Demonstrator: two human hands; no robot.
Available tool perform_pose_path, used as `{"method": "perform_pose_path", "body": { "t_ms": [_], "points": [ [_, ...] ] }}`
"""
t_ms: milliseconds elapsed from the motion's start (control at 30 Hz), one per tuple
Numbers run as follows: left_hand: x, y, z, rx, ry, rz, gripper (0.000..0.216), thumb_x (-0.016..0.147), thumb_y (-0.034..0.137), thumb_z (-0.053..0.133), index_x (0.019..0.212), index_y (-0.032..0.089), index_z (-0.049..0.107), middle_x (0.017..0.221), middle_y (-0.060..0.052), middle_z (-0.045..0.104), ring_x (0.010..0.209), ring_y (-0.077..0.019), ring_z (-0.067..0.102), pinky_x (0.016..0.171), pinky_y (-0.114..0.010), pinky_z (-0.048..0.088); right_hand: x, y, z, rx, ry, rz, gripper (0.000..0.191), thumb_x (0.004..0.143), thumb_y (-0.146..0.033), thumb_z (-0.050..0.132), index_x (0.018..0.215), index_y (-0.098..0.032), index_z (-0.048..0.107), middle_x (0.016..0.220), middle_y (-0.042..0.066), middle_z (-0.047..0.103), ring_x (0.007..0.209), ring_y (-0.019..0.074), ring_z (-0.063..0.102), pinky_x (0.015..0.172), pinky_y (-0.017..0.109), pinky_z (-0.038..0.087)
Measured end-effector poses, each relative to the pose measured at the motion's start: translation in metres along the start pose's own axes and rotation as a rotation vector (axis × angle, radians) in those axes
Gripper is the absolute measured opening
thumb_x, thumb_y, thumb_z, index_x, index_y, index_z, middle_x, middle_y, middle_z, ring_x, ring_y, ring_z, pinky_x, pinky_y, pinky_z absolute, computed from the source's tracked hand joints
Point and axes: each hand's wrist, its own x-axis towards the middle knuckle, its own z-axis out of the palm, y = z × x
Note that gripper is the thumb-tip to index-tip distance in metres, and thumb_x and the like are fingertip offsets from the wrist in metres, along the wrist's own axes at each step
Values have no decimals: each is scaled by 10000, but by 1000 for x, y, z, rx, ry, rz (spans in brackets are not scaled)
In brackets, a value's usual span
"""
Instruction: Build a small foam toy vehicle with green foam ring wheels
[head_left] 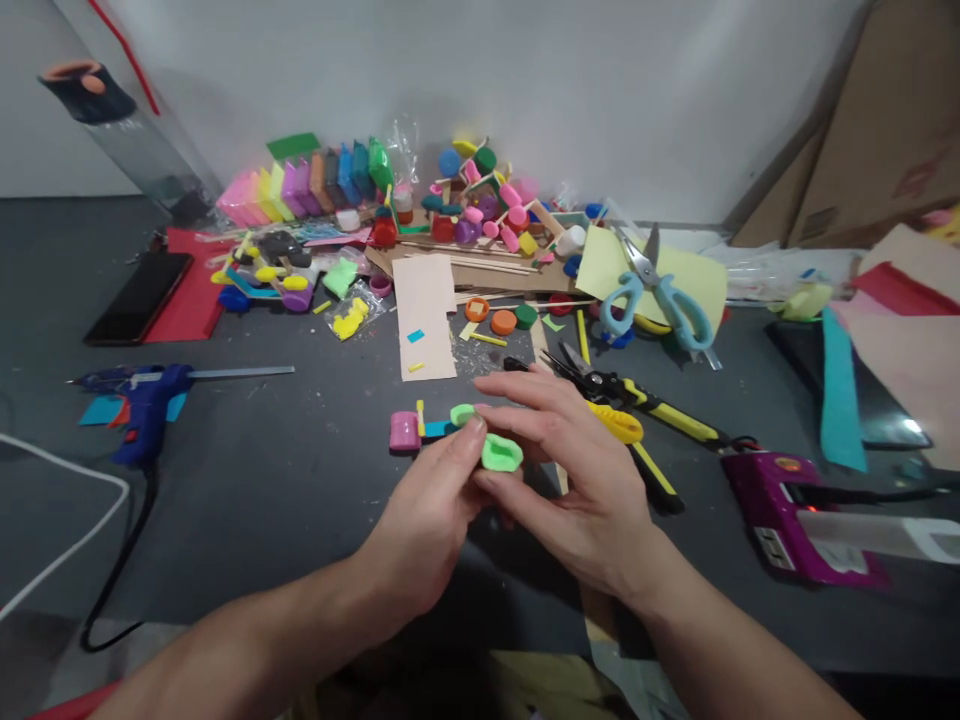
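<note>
My left hand (427,520) and my right hand (577,470) meet over the middle of the dark table (300,480). Between their fingertips is a small green lump of clay (501,454), pinched by the left thumb and fingers and pressed by the right fingers. Just behind it on the table lie a pink cap (404,431), a second green piece (462,413), and a short stick with blue and yellow bits (433,426).
A blue glue gun (146,405) lies left, yellow-handled pliers (637,400) and a purple tool (795,505) right. Blue scissors (660,290) rest on yellow paper. Coloured clay blocks (307,180), caps and sticks crowd the back. A phone (139,297) lies far left.
</note>
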Motion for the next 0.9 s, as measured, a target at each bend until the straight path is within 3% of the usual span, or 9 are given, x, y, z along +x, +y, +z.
{"method": "perform_pose_path", "body": {
  "t_ms": [167, 467, 667, 900],
  "points": [
    [1, 2, -1, -48, -15, -30, 292, 842, 429, 749, 821, 141, 714, 751, -5, 611, 653, -102, 535, 619, -214, 466, -1, 1, -5, 12, -22, 8, 381, 880, -330, 745, 1204, -171, 625, 1291, 138, 674, 1255, 233, 610, 1201, 458, 356],
    [1, 11, 0, 15, -33, -10, 293, 900, 420, 681, 799, 153, 611, 693, 22, 551, 592, -84, 519, 571, -198, 484, 1, 0, -9, 126, 34, 77, 237, 894, -264, 726, 1112, -227, 642, 1281, 91, 688, 1233, 221, 631, 1177, 462, 396],
    [3, 10, 0, 25, -54, -24, 301, 886, 421, 698, 789, 157, 594, 684, 22, 552, 588, -82, 514, 561, -193, 480, 0, 3, -8, 151, 33, 72, 243, 894, -253, 727, 1122, -229, 645, 1282, 90, 683, 1234, 233, 624, 1185, 493, 376],
    [1, 11, 0, 38, -62, -32, 323, 878, 449, 700, 785, 162, 586, 673, 29, 515, 593, -93, 471, 538, -201, 448, 2, 3, -12, 161, -39, 64, 285, 897, -300, 726, 1170, -237, 675, 1352, 96, 644, 1262, 226, 600, 1097, 400, 464]
  ]
}}
